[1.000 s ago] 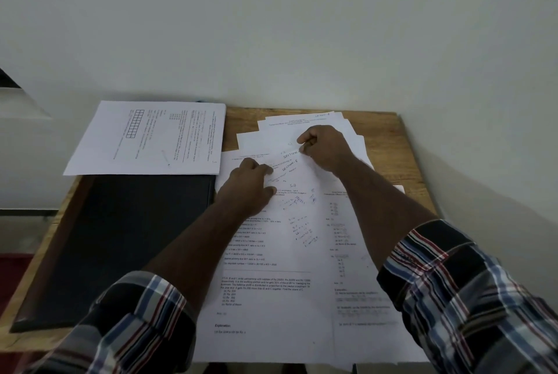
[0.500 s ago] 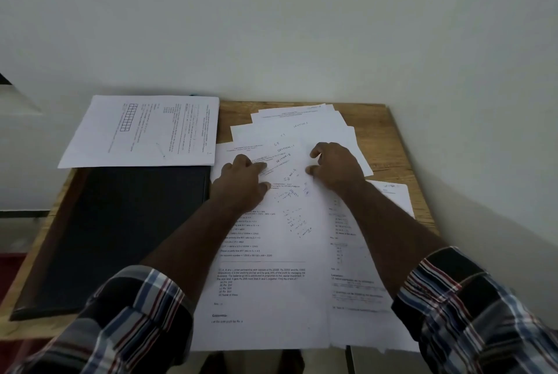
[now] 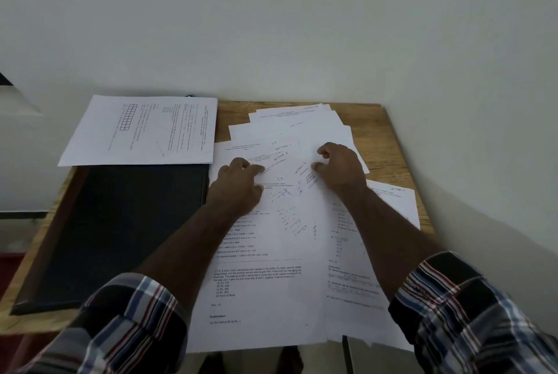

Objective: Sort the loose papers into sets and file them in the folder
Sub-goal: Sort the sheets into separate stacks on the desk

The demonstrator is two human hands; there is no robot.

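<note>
Under both hands, loose papers point(image 3: 290, 222) lie fanned; left fingers point(image 3: 256, 169) press flat, right fingers point(image 3: 321, 151) curl empty.

Handwritten notes on the fanned loose papers point(image 3: 290, 144) read "S3", "SECTION-1" and "S7". The front printed sheet point(image 3: 259, 283) shows answer options "Rs. 500" and "None of these", then "Explanation". Smaller print is too blurred to read.

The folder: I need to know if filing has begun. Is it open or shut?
Shut. The black folder lies flat with its cover down, no pages inside showing; one sheet overlaps its far edge.
</note>
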